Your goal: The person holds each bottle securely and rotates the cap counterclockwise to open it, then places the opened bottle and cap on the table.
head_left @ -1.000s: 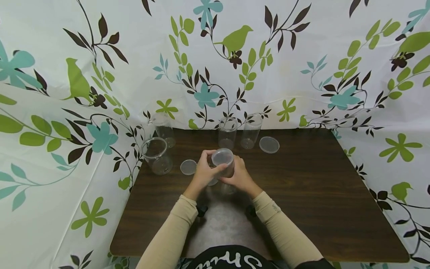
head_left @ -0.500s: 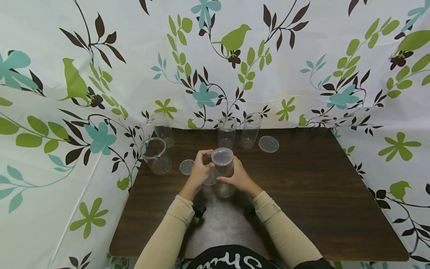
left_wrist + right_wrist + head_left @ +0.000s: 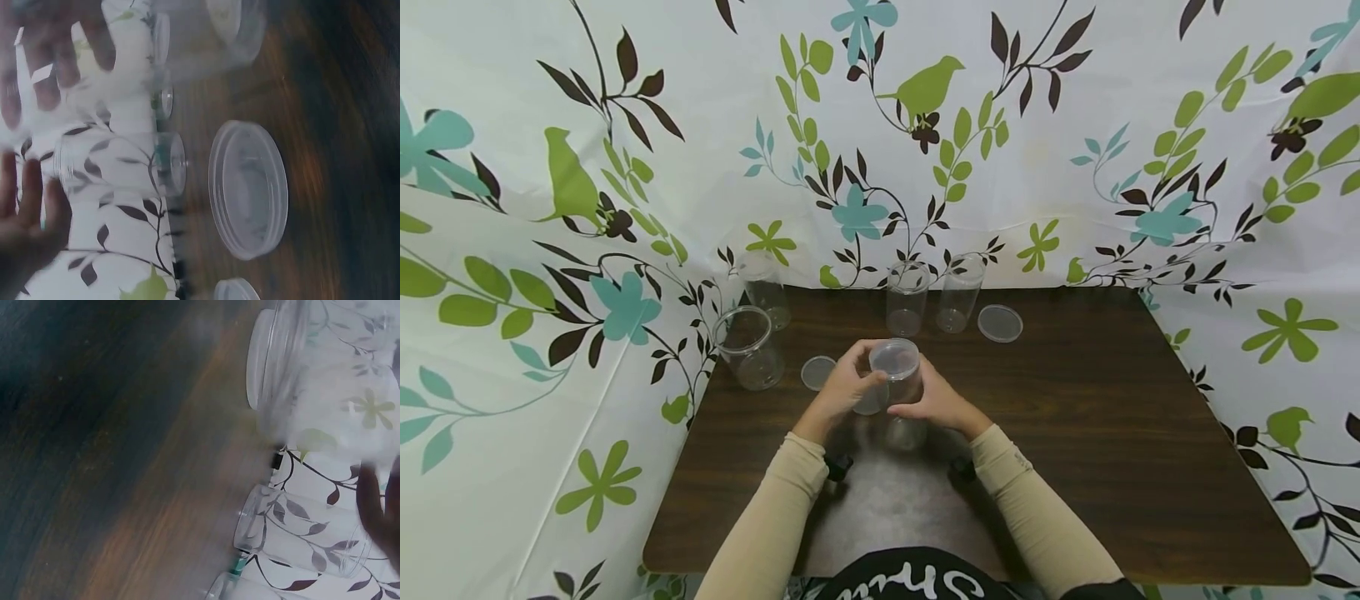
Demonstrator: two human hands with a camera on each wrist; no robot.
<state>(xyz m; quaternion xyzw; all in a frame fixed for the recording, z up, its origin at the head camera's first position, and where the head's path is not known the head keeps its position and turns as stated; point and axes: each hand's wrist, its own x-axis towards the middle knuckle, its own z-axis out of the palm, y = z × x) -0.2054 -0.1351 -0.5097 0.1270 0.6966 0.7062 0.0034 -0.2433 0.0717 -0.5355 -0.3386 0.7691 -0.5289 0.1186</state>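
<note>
A flat, pale, round plastic lid (image 3: 815, 375) lies on the dark brown wooden surface (image 3: 1112, 433) just left of the left hand (image 3: 842, 387), whose fingers curve round the upper side of a clear, cylindrical plastic container (image 3: 904, 387) with a frosted round top. Held between both hands, the container probably wants light, even pressure so its wall does not flex; the right hand (image 3: 942, 402), clasping its right side, should steady it upright.
</note>
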